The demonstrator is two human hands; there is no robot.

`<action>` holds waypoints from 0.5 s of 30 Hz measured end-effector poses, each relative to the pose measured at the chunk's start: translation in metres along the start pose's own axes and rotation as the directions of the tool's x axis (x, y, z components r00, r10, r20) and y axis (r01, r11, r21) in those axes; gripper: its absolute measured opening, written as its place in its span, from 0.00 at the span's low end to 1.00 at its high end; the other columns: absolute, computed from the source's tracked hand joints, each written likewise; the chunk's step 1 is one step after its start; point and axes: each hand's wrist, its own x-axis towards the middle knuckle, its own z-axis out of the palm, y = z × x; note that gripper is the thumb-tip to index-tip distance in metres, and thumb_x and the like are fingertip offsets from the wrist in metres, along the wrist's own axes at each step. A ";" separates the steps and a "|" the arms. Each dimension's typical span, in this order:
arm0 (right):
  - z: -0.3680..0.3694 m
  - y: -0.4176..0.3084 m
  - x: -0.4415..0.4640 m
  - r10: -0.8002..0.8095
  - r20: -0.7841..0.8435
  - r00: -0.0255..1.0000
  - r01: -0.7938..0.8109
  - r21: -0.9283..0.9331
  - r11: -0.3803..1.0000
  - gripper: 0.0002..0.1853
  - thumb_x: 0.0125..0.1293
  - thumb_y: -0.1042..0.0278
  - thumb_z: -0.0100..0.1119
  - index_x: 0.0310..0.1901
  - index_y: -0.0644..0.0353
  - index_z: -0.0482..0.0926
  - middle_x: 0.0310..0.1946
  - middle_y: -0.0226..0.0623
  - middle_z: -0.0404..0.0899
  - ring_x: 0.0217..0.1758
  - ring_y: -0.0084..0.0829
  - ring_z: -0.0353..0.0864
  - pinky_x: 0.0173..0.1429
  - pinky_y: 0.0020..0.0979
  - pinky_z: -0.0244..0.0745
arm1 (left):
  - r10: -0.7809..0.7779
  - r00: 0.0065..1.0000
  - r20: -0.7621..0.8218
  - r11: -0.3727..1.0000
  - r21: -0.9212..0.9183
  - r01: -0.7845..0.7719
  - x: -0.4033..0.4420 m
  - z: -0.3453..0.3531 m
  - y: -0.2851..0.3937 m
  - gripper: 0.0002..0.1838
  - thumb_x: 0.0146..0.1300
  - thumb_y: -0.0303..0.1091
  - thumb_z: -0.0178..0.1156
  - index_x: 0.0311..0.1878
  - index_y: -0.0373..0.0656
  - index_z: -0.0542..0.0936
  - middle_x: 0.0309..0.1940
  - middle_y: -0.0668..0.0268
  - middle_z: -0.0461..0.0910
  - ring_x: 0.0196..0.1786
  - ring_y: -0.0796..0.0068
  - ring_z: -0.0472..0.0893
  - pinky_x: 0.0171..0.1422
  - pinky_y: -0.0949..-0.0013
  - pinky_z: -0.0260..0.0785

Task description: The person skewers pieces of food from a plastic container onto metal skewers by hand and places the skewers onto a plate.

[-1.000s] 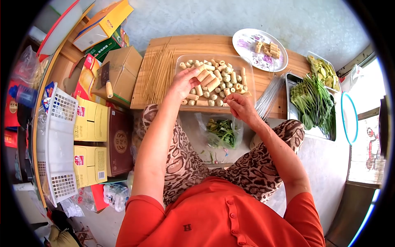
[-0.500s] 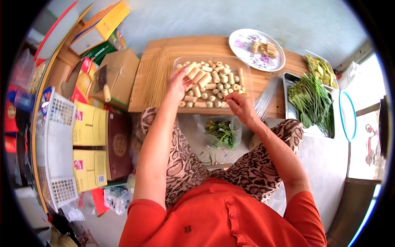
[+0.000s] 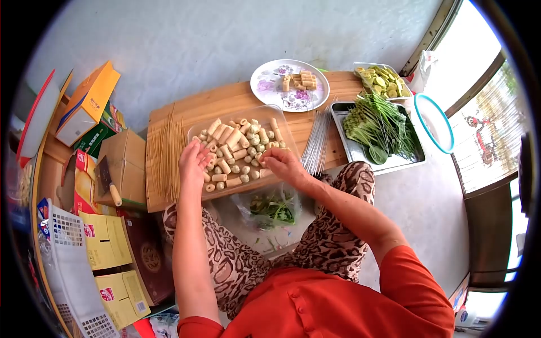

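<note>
My left hand (image 3: 194,162) is at the left side of a clear plastic tray (image 3: 287,127), fingers loosely bent and apart, with no held object visible. Short beige tube-shaped rolls (image 3: 225,135) lie side by side in the tray just beyond its fingertips. Mixed among more rolls are small pale-green round pieces (image 3: 246,169). Over the tray's right part, my right hand (image 3: 282,164) has thumb and fingers pinched together. Whatever is between those fingertips is too small to make out.
Thin wooden skewers (image 3: 164,155) lie left of the tray, thin metal skewers (image 3: 317,138) right. A flowered plate (image 3: 265,93) holds several rolls. Leafy greens (image 3: 380,127) fill a metal tray (image 3: 416,159); sliced vegetables (image 3: 386,81) stand behind. A knife (image 3: 114,194) rests on a cardboard box (image 3: 127,163).
The view has turned, so the table sits lower and further left. My left hand has drawn back slightly from the side-by-side rolls. My right hand stays pinched over the tray.
</note>
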 end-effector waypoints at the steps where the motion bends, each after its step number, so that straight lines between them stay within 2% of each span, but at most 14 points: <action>1: -0.005 0.002 0.004 0.096 0.030 0.995 -0.100 0.192 0.976 0.08 0.68 0.66 0.53 0.39 0.61 0.77 0.21 0.25 0.71 0.24 0.17 0.67 0.27 0.22 0.63 | 0.014 1.000 -0.002 1.000 -0.007 -0.014 -0.002 0.000 0.001 0.20 0.65 0.36 0.57 0.58 0.39 0.72 0.50 0.60 0.74 0.46 0.69 0.77 0.49 0.66 0.72; 2: -0.011 0.002 0.007 0.185 0.076 0.980 -0.200 0.375 0.905 0.07 0.68 0.67 0.53 0.39 0.60 0.78 0.20 0.23 0.69 0.22 0.15 0.65 0.25 0.20 0.59 | 0.012 1.000 0.001 1.000 -0.007 -0.012 -0.004 -0.001 0.001 0.20 0.65 0.36 0.57 0.58 0.39 0.72 0.50 0.60 0.74 0.46 0.69 0.77 0.49 0.66 0.72; 3: -0.017 0.000 0.013 0.146 0.035 0.989 -0.149 0.343 0.927 0.06 0.70 0.68 0.51 0.39 0.59 0.77 0.19 0.20 0.66 0.19 0.13 0.60 0.21 0.18 0.53 | 0.013 1.000 0.010 1.000 0.005 -0.013 -0.004 0.000 0.003 0.20 0.65 0.36 0.57 0.58 0.40 0.72 0.49 0.61 0.75 0.46 0.70 0.77 0.49 0.67 0.72; 4: -0.028 0.000 0.021 0.220 0.069 0.973 -0.228 0.412 0.882 0.07 0.70 0.68 0.51 0.39 0.60 0.77 0.17 0.20 0.64 0.17 0.14 0.59 0.19 0.19 0.53 | 0.014 1.000 0.018 1.000 0.017 -0.014 -0.005 0.000 0.003 0.20 0.65 0.37 0.57 0.58 0.41 0.72 0.48 0.63 0.76 0.46 0.71 0.77 0.49 0.68 0.71; 6: -0.047 -0.012 0.037 0.284 -0.025 0.958 -0.258 0.355 0.899 0.08 0.70 0.68 0.50 0.41 0.62 0.77 0.14 0.21 0.63 0.14 0.14 0.56 0.16 0.20 0.51 | 0.012 1.000 0.027 0.999 0.035 -0.013 -0.009 0.005 0.007 0.20 0.66 0.37 0.57 0.58 0.41 0.72 0.47 0.63 0.76 0.46 0.72 0.77 0.48 0.68 0.71; 8: -0.070 -0.014 0.054 0.305 -0.108 0.946 -0.268 0.266 0.926 0.08 0.69 0.68 0.52 0.40 0.63 0.77 0.15 0.24 0.65 0.14 0.17 0.59 0.17 0.20 0.55 | 0.013 0.999 0.030 0.998 0.055 -0.014 -0.014 0.009 0.012 0.20 0.66 0.38 0.56 0.58 0.40 0.72 0.47 0.63 0.76 0.45 0.72 0.78 0.48 0.69 0.71; 10: -0.091 -0.001 0.076 0.304 -0.185 0.935 -0.234 0.325 0.916 0.07 0.67 0.71 0.52 0.38 0.65 0.78 0.16 0.28 0.68 0.14 0.17 0.62 0.16 0.21 0.55 | 0.031 0.997 0.069 0.994 0.098 -0.038 -0.017 0.013 0.017 0.19 0.67 0.36 0.55 0.57 0.37 0.72 0.46 0.62 0.77 0.43 0.76 0.78 0.47 0.72 0.72; 12: -0.110 0.018 0.096 0.307 -0.237 0.922 -0.203 0.381 0.902 0.06 0.65 0.73 0.52 0.37 0.67 0.77 0.14 0.29 0.68 0.12 0.19 0.61 0.15 0.23 0.54 | 0.037 0.996 0.077 0.992 0.121 -0.046 -0.018 0.017 0.019 0.18 0.67 0.35 0.55 0.57 0.37 0.72 0.45 0.63 0.77 0.43 0.76 0.78 0.46 0.72 0.72; 15: -0.130 0.046 0.121 0.330 -0.335 0.883 -0.197 0.372 0.907 0.07 0.64 0.73 0.52 0.36 0.66 0.77 0.13 0.30 0.67 0.10 0.21 0.62 0.14 0.25 0.53 | 0.035 0.994 0.104 0.986 0.161 -0.051 -0.021 0.021 0.021 0.17 0.67 0.35 0.55 0.55 0.37 0.74 0.44 0.65 0.78 0.41 0.78 0.78 0.45 0.74 0.72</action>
